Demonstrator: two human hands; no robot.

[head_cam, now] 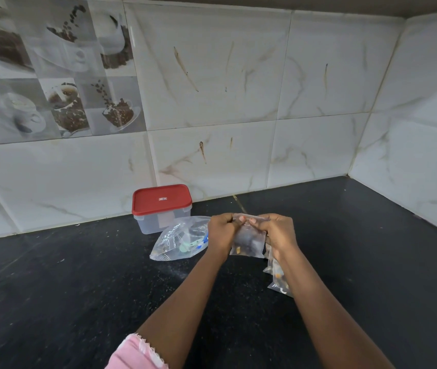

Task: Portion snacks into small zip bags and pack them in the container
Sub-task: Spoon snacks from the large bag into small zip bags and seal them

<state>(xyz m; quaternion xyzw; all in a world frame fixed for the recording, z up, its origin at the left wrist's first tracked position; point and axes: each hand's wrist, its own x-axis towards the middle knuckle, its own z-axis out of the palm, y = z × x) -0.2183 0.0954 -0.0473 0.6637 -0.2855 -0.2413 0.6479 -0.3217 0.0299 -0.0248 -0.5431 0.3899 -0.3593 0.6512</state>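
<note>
I hold a small clear zip bag (pixel 248 242) with dark and yellowish snack pieces at its bottom, upright above the counter. My left hand (pixel 221 231) pinches the left end of its top strip and my right hand (pixel 278 231) pinches the right end, thumbs meeting at the seal. A larger crumpled clear bag (pixel 178 242) lies on the counter just left of my left hand. Behind it stands a clear plastic container (pixel 158 219) with its red lid (pixel 161 199) on. Under my right wrist lie other small filled zip bags (pixel 278 278), partly hidden by my forearm.
The dark speckled counter (pixel 79 275) runs to a white marble-tiled wall (pixel 212 89) at the back and another tiled wall (pixel 419 155) at the right corner. Crumbs dot the counter near the big bag. A pink sleeve (pixel 134 352) shows at the bottom.
</note>
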